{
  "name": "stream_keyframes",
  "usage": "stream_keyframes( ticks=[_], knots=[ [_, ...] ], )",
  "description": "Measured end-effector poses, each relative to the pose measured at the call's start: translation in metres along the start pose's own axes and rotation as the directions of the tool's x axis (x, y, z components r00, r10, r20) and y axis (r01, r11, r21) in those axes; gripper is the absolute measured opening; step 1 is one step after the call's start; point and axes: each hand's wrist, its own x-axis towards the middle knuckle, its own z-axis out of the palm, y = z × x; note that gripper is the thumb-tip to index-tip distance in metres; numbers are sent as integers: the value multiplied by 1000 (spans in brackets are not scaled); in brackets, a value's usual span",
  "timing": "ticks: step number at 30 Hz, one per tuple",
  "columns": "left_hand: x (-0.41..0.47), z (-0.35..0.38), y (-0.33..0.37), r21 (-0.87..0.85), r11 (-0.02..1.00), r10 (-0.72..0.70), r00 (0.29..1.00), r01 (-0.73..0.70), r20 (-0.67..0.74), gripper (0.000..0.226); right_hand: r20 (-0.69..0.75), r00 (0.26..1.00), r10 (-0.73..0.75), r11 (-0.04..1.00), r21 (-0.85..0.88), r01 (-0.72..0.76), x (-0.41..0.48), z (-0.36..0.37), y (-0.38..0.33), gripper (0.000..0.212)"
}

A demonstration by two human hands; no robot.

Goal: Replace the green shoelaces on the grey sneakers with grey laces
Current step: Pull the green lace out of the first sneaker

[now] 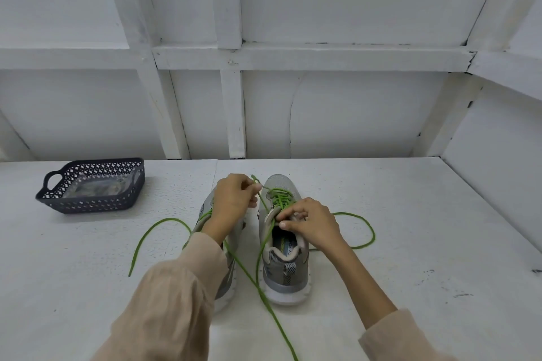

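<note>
Grey mesh sneaker: toe points away, long axis fore-aft. Left hand grip pinches green cord shoelace end; right hand grip pinches lace at eyelets.

The grey mesh-cloth sneaker with matt green cord lace sat on a rough, speckled white-painted table near a dark perforated plastic basket.

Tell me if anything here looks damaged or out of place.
Nothing on the table looks wrong: the green laces sprawl across it only because the left hand and right hand are unlacing the sneakers. The one flaw is a crack running down the white wall panel behind.
</note>
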Motion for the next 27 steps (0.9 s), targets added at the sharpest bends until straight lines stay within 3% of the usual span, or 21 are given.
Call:
stream_keyframes(
  ticks=[2, 4, 6, 8, 10, 12, 14, 16, 18, 21, 23, 24, 27],
  knots=[
    [1, -3, 4, -9, 999, -41, 998, 41, 45, 24, -2, 1000, 3, 1000, -6, -3, 0, 0, 0, 13],
    [-2, -5, 6, 108, 983, -172, 939, 146, 298, 31, -5, 1000, 3, 1000, -17, -3, 0, 1, -1, 13],
    [-4, -6, 5, 159, 975, -211, 878, 156, 430, 23, -6, 1000, 2, 1000, -18, -2, 1, 1, -1, 14],
    [-3, -5, 3, 56, 992, -129, 929, 117, 347, 19, -8, 1000, 0, 1000, -12, 0, 0, 1, 0, 13],
    [-1, -5, 1, -32, 998, -55, 990, 59, 134, 22, -10, 1000, 1, 1000, -1, -1, 0, 1, 0, 12],
    [2, -6, -1, -75, 996, -54, 998, 55, 13, 21, -17, 1000, 1, 1000, -1, -1, 0, 2, 0, 14],
    [2, -7, -1, 20, 993, -120, 980, 118, 159, 23, -27, 1000, 4, 1000, -12, -4, 0, 3, 0, 17],
    [-1, -5, -2, 119, 980, -192, 913, 159, 360, 24, -36, 999, 6, 1000, -24, -7, 1, 4, 0, 19],
    [-3, -2, -1, 73, 986, -167, 910, 150, 379, 22, -34, 999, 5, 1000, -28, -6, 1, 4, 0, 21],
    [-3, -1, -1, -11, 998, -65, 995, 66, 73, 21, -29, 1000, -1, 1000, -12, 0, -1, 3, 0, 15],
    [1, -6, -1, -56, 998, -40, 998, 37, -58, 20, -38, 999, -4, 1000, -13, 4, -2, 4, 0, 13],
    [2, -8, -1, -54, 997, -49, 999, 48, -20, 23, -41, 999, -5, 1000, -18, 4, -2, 4, 0, 14],
    [0, -6, 0, 97, 990, -132, 938, 106, 320, 26, -49, 999, 0, 1000, -27, -2, -2, 5, -1, 19]
  ],
)
